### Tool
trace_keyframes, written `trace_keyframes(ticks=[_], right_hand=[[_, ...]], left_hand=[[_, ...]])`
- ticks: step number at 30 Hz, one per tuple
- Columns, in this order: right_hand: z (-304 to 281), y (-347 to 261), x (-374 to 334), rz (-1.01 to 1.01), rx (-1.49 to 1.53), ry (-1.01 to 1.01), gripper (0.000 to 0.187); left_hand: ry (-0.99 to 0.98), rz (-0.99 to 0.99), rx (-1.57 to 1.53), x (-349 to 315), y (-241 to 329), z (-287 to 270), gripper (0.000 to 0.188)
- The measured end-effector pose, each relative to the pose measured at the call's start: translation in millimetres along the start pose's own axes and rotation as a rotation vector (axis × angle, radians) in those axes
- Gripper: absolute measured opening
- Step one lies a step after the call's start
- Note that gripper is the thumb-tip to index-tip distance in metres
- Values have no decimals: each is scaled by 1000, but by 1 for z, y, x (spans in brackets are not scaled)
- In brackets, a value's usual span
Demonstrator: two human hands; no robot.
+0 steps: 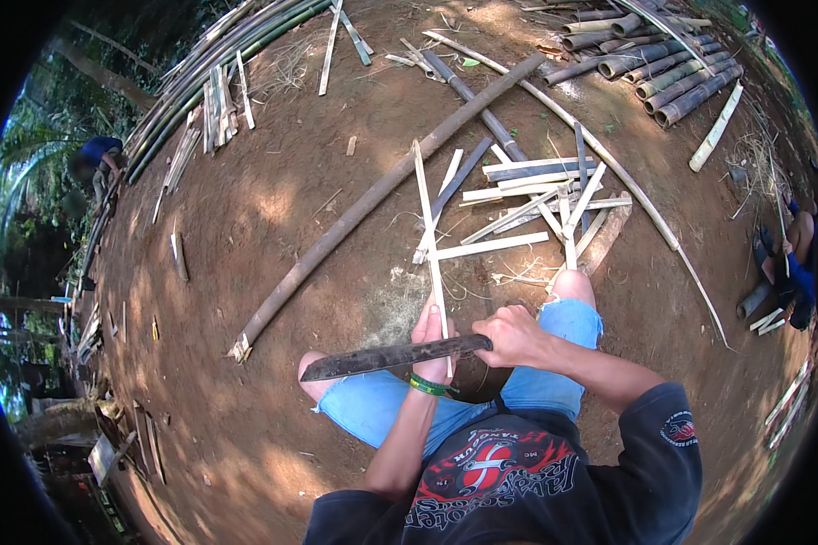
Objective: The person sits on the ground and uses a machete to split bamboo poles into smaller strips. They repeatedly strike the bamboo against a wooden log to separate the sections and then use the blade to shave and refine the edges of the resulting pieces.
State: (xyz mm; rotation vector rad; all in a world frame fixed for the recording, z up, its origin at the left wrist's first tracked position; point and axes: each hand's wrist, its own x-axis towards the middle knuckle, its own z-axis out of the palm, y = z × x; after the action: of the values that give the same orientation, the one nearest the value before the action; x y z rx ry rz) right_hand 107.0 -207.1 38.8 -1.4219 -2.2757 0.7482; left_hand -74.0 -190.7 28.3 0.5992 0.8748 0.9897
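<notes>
A thin pale bamboo strip (425,211) runs from between my knees away over the dirt. My left hand (432,334) grips its near end, a green band on that wrist. My right hand (512,335) is closed on the handle of a long dark machete (382,357). The blade lies flat across my lap, pointing left, and crosses over my left hand and the strip's near end. I am sitting in blue shorts with both knees raised.
A long dark bamboo pole (373,195) lies diagonally ahead. Several split slats (527,195) are heaped beyond my right knee. Cut bamboo culms (668,68) are stacked far right, long poles (200,64) far left. One person (791,263) sits at right, another (95,163) at left.
</notes>
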Motion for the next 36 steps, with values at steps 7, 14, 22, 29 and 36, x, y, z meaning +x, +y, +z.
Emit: trace_keyframes(ticks=[7, 14, 22, 29, 36], right_hand=[[-8, 20, 12, 146, -40, 86, 25], [-22, 49, 23, 216, -90, 191, 26], [-31, 47, 22, 300, -80, 114, 30], [-20, 16, 15, 1, -173, -101, 30], [-18, 81, 46, 131, -202, 188, 33]], left_hand=[[43, -121, -150, -24, -5, 2, 44], [-131, -133, -138, -47, -4, 10, 47], [-132, -149, -128, -53, -3, 3, 48], [-4, -163, -65, -56, -2, -5, 48], [-60, -248, -197, -91, -13, -14, 49]])
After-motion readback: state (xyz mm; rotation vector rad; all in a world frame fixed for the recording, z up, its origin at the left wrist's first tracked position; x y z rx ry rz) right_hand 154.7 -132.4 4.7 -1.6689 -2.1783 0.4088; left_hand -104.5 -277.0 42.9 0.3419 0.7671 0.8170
